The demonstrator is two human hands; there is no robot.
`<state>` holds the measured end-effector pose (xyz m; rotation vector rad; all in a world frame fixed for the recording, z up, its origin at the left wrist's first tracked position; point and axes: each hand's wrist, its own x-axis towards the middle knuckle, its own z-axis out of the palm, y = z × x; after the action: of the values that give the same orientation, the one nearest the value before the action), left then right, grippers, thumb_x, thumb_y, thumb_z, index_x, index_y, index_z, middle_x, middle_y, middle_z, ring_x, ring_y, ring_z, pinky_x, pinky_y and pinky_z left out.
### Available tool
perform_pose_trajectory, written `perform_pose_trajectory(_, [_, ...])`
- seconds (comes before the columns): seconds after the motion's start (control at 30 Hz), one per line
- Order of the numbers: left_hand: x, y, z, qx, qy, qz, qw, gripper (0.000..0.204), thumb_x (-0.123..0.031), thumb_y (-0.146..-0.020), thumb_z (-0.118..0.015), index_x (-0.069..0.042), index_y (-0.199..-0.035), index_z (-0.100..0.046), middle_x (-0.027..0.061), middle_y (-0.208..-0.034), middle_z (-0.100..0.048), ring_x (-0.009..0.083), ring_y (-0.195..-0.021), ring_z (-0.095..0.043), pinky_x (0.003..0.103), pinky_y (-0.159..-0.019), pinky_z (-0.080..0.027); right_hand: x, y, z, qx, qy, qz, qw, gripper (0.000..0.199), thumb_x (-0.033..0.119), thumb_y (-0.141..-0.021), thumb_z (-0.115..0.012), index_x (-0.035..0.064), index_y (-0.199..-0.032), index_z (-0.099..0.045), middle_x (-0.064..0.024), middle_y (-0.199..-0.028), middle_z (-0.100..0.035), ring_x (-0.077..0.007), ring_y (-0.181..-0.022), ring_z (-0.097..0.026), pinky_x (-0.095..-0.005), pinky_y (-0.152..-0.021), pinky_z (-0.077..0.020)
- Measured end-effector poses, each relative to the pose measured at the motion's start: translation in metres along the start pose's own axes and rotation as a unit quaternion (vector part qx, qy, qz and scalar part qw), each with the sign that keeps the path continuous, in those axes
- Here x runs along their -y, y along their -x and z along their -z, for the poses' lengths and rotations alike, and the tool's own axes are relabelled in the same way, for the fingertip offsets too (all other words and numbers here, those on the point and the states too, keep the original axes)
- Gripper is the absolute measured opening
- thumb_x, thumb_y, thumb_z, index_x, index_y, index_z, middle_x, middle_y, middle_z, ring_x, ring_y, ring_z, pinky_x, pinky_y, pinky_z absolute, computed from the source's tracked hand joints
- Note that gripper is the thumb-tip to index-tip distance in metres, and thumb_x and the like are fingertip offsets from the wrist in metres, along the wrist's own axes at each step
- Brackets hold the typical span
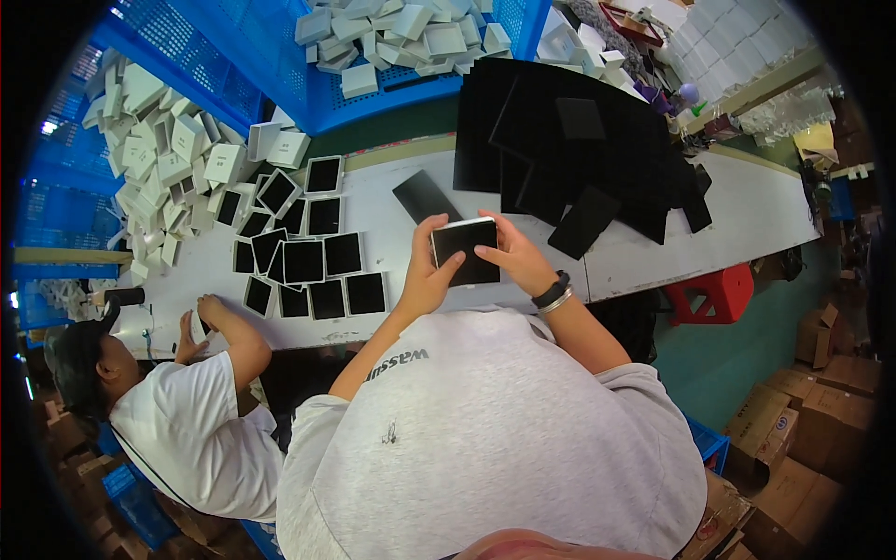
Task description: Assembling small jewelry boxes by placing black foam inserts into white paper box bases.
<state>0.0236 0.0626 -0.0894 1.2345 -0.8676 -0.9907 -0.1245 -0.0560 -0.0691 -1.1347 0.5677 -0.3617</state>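
Observation:
A small white box [479, 269] with a black lining is held up in front of me over the table. My left hand [428, 271] grips its left side, thumb lying on the black face. From the right, my right hand [519, 258] holds the other side, its thumb also on the black. Just beyond my hands lies a dark grey rectangular piece [425, 197]. Whether the black is a separate sheet inside the box, I cannot tell. To the left are several white boxes with black inside, such as this one [327, 299].
Black sheets [560, 140] are stacked right of centre on the white table [728, 215]. A heap of white boxes [159, 159] covers the far left; blue crates [327, 103] stand behind. At left a co-worker [196, 411] handles a white piece. A red stool [714, 294] stands at right.

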Motion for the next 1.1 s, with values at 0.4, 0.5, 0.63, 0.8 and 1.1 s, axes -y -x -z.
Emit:
perform_pose_trajectory(0.4, [-0.029,0.008,0.004,0.016,0.019,0.107,0.994,0.061,-0.005,-0.091,-0.058,-0.014,-0.142,-0.026,0.0086,-0.106,-0.061,0.013,-0.095,-0.058,0.023,-0.075,-0.046,0.008,-0.009,-0.014,-0.115,0.136,0.02,0.984,0.024,0.023,-0.088,-0.065,0.0073,-0.105,-0.056,-0.0023,-0.079,-0.059,-0.008,-0.069,-0.052,-0.0231,-0.06,-0.042])
perform_pose_trajectory(0.5, [-0.017,0.004,0.007,-0.072,0.042,0.132,0.988,0.041,-0.014,-0.094,-0.055,-0.013,-0.131,-0.039,0.0055,-0.093,-0.064,0.0108,-0.085,-0.059,0.026,-0.065,-0.045,0.007,-0.009,-0.02,-0.093,0.308,0.046,0.946,0.019,0.022,-0.091,-0.062,0.0059,-0.101,-0.057,-0.002,-0.088,-0.06,-0.008,-0.081,-0.055,-0.0217,-0.069,-0.0451])
perform_pose_trajectory(0.63, [-0.031,-0.002,0.001,-0.146,-0.251,0.123,0.949,0.023,-0.02,-0.096,-0.052,-0.01,-0.116,-0.05,0.011,-0.072,-0.061,0.0199,-0.062,-0.059,0.033,-0.055,-0.043,-0.003,-0.018,-0.02,-0.074,0.257,-0.029,0.963,0.022,0.019,-0.091,-0.06,0.0067,-0.108,-0.054,-0.0037,-0.091,-0.062,-0.0099,-0.081,-0.056,-0.0247,-0.068,-0.0464])
perform_pose_trajectory(0.8, [-0.045,-0.007,0.035,-0.108,-0.363,0.084,0.922,0.021,-0.02,-0.094,-0.054,-0.008,-0.111,-0.057,0.0168,-0.074,-0.062,0.0328,-0.061,-0.059,0.038,-0.058,-0.046,-0.003,-0.022,-0.028,0.016,0.223,-0.15,0.963,0.043,0.024,-0.091,-0.059,0.0067,-0.128,-0.043,-0.0119,-0.108,-0.058,-0.0178,-0.092,-0.059,-0.0307,-0.078,-0.0507])
perform_pose_trajectory(1.1, [-0.061,-0.044,0.253,-0.402,-0.562,-0.025,0.722,0.062,-0.024,-0.085,-0.066,0.003,-0.135,-0.04,0.025,-0.135,-0.045,0.0363,-0.126,-0.042,0.041,-0.107,-0.03,-0.104,-0.064,0.015,-0.088,0.566,-0.071,0.817,0.093,0.053,-0.07,-0.074,-0.0026,-0.134,-0.036,-0.0229,-0.131,-0.042,-0.0405,-0.117,-0.045,-0.0456,-0.099,-0.0385])
